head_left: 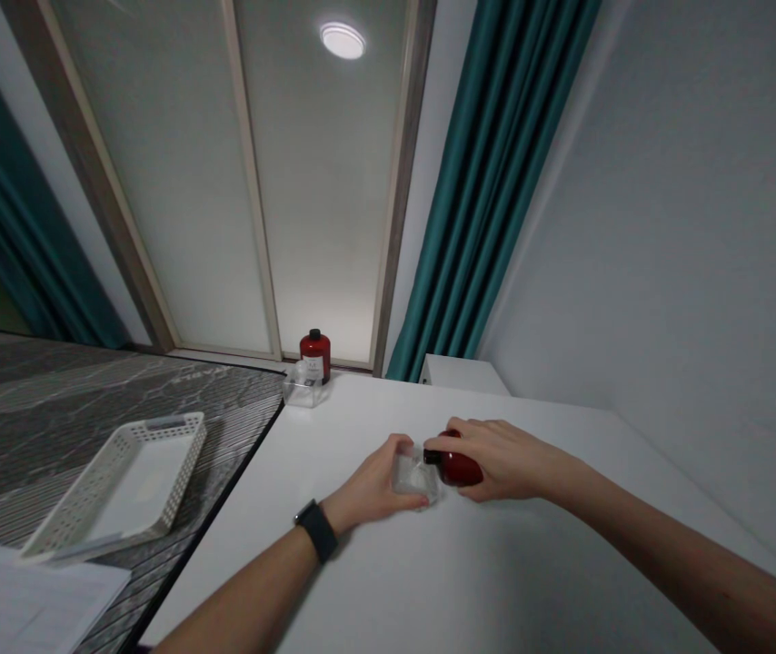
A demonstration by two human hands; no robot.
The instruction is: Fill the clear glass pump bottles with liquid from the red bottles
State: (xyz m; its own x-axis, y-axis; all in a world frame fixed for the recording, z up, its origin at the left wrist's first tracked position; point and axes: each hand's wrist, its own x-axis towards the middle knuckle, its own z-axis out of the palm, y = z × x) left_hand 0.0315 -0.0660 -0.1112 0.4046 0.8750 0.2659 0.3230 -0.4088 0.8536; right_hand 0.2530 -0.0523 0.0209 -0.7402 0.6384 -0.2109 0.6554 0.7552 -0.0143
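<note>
**Bottle's neck points at the clear box, hand facing hand**

Twelve o'clock is straight away from the person. The right hand (501, 459) is closed around a dark red bottle (461, 470), coming onto it from the three o'clock side. The bottle is tipped well off upright, its long axis running roughly from four o'clock to ten, with the black cap (432, 456) at the ten o'clock end. Whether its body rests on the white bench (497, 581) I cannot tell.

The left hand (378, 481) grips a small clear box (415, 478) from its nine o'clock side, fingers and thumb spread across it. So the box lies just beside the bottle, on the cap's side, and the cap overlaps the box's edge in this view; actual contact cannot be made out. The right hand is the nearer one to the bottle, the left to the box.

Well apart, between ten and eleven o'clock from the hands, a second red bottle (315, 347) stands upright behind another clear box (302, 392).
</note>
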